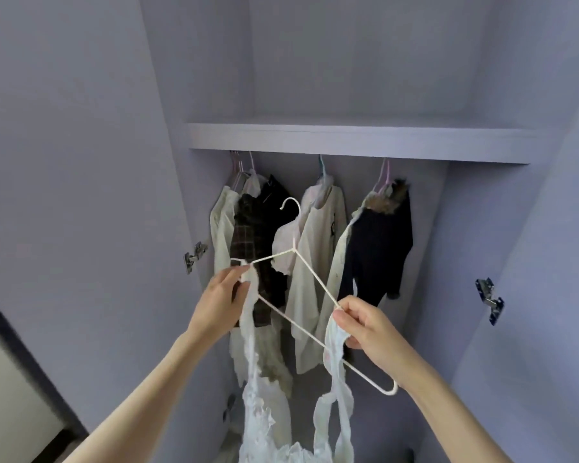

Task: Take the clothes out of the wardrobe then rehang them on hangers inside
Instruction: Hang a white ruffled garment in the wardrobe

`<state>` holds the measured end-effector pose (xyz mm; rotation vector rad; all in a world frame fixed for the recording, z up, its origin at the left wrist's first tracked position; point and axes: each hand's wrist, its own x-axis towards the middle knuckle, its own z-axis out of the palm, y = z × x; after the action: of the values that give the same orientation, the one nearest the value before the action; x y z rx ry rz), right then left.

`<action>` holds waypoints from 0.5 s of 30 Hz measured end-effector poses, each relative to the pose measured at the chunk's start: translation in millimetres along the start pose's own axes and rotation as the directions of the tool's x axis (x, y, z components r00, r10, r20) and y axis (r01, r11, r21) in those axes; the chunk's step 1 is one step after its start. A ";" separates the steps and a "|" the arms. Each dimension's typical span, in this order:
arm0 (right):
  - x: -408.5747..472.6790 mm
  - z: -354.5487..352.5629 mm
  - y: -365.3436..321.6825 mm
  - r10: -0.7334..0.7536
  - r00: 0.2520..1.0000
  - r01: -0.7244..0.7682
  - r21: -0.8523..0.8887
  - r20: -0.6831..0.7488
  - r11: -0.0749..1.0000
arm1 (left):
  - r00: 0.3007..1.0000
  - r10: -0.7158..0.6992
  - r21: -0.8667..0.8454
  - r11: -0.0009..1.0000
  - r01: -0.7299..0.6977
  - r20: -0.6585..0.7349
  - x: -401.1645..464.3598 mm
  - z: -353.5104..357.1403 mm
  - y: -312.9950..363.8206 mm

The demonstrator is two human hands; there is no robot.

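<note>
Wardrobe [358,142] holds hung clothes [318,262]; hands grip hanger [310,279].

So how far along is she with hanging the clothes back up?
Several garments already hang under the shelf, among them a dark jacket and a cream top. In hand: a white lacy garment, its straps being fitted onto a white hanger by the left hand and right hand. Left: hooking that hanger inside the wardrobe.
</note>
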<state>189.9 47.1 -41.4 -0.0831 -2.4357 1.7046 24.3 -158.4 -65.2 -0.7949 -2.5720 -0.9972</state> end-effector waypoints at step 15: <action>110.7 14.4 22.0 -0.013 0.989 0.013 -0.005 -0.147 1.000 | 0.959 -0.238 -0.014 0.970 0.243 0.155 87.7 49.1 -48.6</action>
<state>77.4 57.0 -55.1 -0.1860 -2.3283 1.6263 -77.7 -120.0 -89.4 -0.5962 -2.8436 -1.0887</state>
